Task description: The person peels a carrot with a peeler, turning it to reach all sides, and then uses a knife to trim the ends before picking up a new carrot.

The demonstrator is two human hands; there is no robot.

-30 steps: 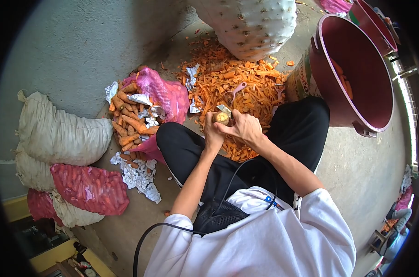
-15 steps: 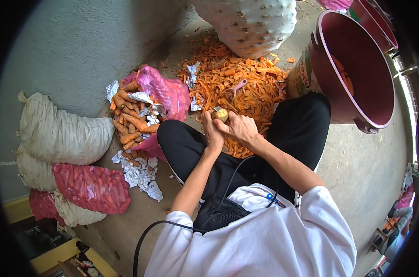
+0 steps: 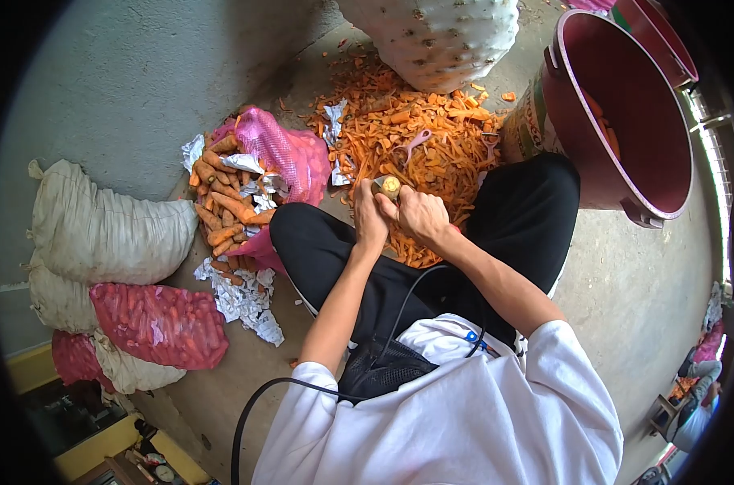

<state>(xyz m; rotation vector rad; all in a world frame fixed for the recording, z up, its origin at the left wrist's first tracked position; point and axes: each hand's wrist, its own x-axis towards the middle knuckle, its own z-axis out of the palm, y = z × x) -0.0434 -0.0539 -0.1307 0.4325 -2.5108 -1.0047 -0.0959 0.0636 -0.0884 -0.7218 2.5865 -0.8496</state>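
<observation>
My left hand is closed around a carrot, whose round, pale yellow cut end faces up between my hands. Close against it, my right hand is closed too, its thumb reaching toward the left fingers. A small metal knife blade shows beside the carrot's end; its handle is hidden, seemingly inside my right fist. Under and beyond both hands spreads a heap of orange carrot peelings. A pink peeler lies on that heap, with another peeler at its right side.
Unpeeled carrots spill from a pink mesh sack at left, among crumpled paper. A maroon tub with some carrots inside stands at right. A white sack rises behind the peelings. Full sacks line the left wall.
Both hands have shifted slightly, and the carrot's pale end has risen a little between them and turned more upward. The view has tilted slightly. The heap and sacks look the same.
</observation>
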